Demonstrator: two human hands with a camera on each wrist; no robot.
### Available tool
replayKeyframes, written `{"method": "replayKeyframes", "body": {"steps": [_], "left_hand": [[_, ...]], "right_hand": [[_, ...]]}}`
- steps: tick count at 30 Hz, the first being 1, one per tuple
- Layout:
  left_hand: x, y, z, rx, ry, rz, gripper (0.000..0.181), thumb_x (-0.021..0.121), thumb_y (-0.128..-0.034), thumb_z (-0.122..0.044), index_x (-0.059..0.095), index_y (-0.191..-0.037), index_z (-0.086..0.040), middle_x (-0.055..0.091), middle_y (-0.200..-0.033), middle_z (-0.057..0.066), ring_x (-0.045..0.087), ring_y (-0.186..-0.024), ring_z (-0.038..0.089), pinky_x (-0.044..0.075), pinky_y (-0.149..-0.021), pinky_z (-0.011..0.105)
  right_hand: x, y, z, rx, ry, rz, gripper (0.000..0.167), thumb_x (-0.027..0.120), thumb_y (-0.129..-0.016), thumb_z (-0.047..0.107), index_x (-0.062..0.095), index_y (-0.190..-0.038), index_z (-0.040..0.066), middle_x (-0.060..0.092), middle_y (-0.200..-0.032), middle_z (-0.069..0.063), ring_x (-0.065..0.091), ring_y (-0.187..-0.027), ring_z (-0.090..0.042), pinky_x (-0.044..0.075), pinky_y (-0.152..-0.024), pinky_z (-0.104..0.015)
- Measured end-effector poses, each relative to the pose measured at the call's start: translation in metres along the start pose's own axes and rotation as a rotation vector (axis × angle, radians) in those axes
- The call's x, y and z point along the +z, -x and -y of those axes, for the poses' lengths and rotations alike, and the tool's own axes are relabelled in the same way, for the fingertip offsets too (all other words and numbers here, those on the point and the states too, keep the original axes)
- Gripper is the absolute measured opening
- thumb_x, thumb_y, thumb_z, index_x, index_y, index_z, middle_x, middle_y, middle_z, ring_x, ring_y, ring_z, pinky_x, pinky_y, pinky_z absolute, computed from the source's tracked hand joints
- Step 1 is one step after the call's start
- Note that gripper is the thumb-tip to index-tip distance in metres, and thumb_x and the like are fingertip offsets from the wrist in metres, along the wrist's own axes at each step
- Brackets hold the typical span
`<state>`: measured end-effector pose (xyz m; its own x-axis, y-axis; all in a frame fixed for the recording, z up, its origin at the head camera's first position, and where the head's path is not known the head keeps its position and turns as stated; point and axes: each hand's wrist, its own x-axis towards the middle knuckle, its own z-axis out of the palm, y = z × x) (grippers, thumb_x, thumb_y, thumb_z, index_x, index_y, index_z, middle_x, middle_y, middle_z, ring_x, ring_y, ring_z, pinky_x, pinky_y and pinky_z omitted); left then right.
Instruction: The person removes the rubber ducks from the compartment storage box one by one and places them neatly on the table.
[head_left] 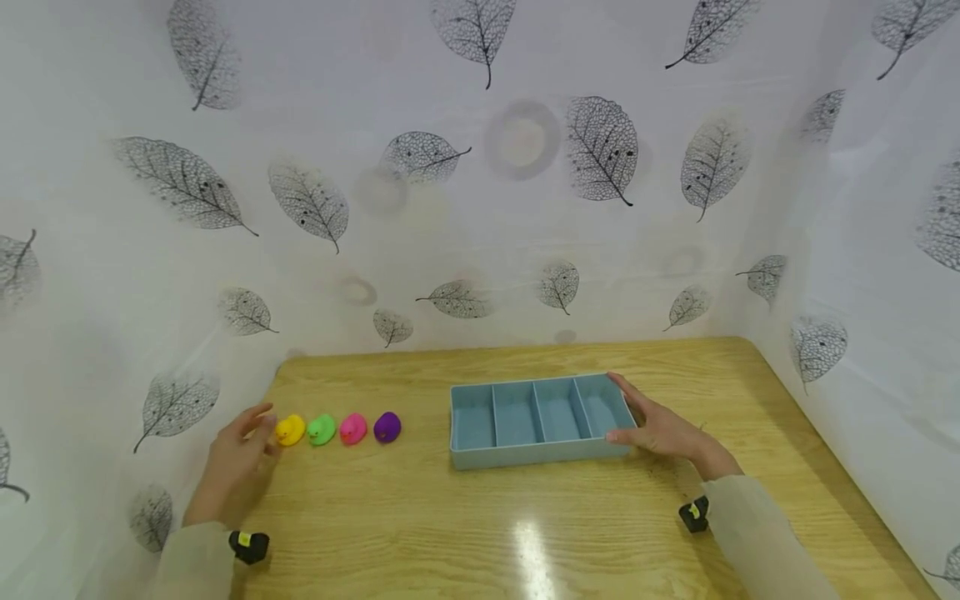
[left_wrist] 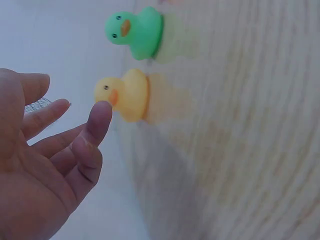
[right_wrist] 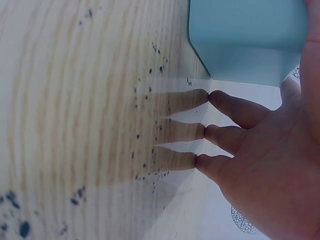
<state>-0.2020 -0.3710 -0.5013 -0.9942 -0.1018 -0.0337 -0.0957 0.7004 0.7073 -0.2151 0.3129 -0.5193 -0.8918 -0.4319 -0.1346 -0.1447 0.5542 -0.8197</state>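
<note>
My left hand (head_left: 238,454) is beside the yellow rubber duck (head_left: 291,430), at the left end of a row. Its fingers are apart and loosely bent; in the left wrist view one fingertip overlaps the yellow duck's (left_wrist: 131,95) bill, and contact is unclear. Rightward in the row sit a green duck (head_left: 322,429), a pink duck (head_left: 353,428) and a purple duck (head_left: 387,427). My right hand (head_left: 663,429) holds the right end of a blue divided tray (head_left: 525,456), thumb at the front wall and a finger at the far corner. The other fingertips touch the table in the right wrist view.
The wooden table (head_left: 420,525) carries a bright light reflection near its front. White sheeting with a leaf print (head_left: 480,225) encloses the back and both sides. Dark specks (right_wrist: 155,100) mark the tabletop near my right hand.
</note>
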Motion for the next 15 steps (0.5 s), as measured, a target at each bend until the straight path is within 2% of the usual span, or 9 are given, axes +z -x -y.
{"method": "replayKeyframes", "body": {"steps": [2,4,6,8,10,12,15], "left_hand": [[-0.003,0.0,-0.006,0.038,-0.027,-0.053,0.062,0.045,-0.1131,-0.043,0.042,-0.157,0.001,0.052,-0.147,0.04,0.067,-0.071,0.001,0.05,-0.059,0.023],[-0.004,-0.002,-0.012,0.086,-0.067,-0.122,0.057,0.048,-0.1124,-0.04,0.049,-0.153,0.0,0.057,-0.143,0.038,0.066,-0.069,0.003,0.049,-0.059,0.023],[-0.004,-0.003,-0.019,0.133,-0.107,-0.19,0.052,0.05,-0.1119,-0.037,0.054,-0.149,-0.001,0.062,-0.138,0.036,0.07,-0.072,0.012,0.05,-0.061,0.025],[-0.003,-0.004,-0.03,0.173,-0.136,-0.235,0.049,0.051,-0.112,-0.035,0.057,-0.147,-0.001,0.065,-0.135,0.034,0.072,-0.081,0.027,0.052,-0.066,0.031],[0.001,-0.006,-0.043,0.208,-0.15,-0.246,0.05,0.048,-0.1129,-0.034,0.056,-0.147,0.001,0.064,-0.136,0.034,0.071,-0.093,0.041,0.056,-0.073,0.041],[0.005,-0.009,-0.058,0.233,-0.147,-0.222,0.052,0.044,-0.1142,-0.035,0.052,-0.149,0.003,0.059,-0.141,0.035,0.066,-0.109,0.051,0.057,-0.082,0.054],[0.015,-0.015,-0.079,0.282,-0.161,-0.178,0.055,0.039,-0.1151,-0.035,0.048,-0.152,0.005,0.052,-0.149,0.037,0.055,-0.129,0.057,0.049,-0.1,0.071]], "right_hand": [[-0.001,-0.001,-0.001,0.003,-0.004,0.006,0.106,0.075,-0.1,0.032,-0.004,-0.17,0.036,-0.007,-0.176,-0.026,0.007,-0.156,-0.06,0.022,-0.12,-0.078],[-0.002,-0.001,-0.001,0.007,0.012,0.007,0.105,0.075,-0.099,0.033,-0.004,-0.17,0.036,-0.005,-0.176,-0.026,0.008,-0.157,-0.059,0.023,-0.12,-0.077],[-0.004,0.0,-0.001,0.002,0.057,0.0,0.106,0.076,-0.099,0.036,-0.002,-0.17,0.034,0.0,-0.175,-0.028,0.013,-0.156,-0.059,0.027,-0.118,-0.077],[-0.006,0.001,0.001,0.001,0.124,-0.018,0.105,0.077,-0.097,0.04,0.002,-0.171,0.031,0.008,-0.174,-0.03,0.021,-0.155,-0.059,0.033,-0.115,-0.077],[-0.01,0.003,0.005,0.014,0.19,-0.041,0.101,0.075,-0.097,0.045,0.008,-0.171,0.029,0.015,-0.173,-0.03,0.029,-0.151,-0.06,0.038,-0.11,-0.077],[-0.013,0.004,0.01,0.036,0.241,-0.07,0.096,0.071,-0.099,0.049,0.012,-0.171,0.027,0.022,-0.171,-0.03,0.036,-0.147,-0.06,0.042,-0.106,-0.077],[-0.017,0.001,0.021,0.058,0.267,-0.123,0.086,0.064,-0.103,0.052,0.018,-0.17,0.025,0.023,-0.171,-0.029,0.038,-0.145,-0.061,0.042,-0.105,-0.078]]}}
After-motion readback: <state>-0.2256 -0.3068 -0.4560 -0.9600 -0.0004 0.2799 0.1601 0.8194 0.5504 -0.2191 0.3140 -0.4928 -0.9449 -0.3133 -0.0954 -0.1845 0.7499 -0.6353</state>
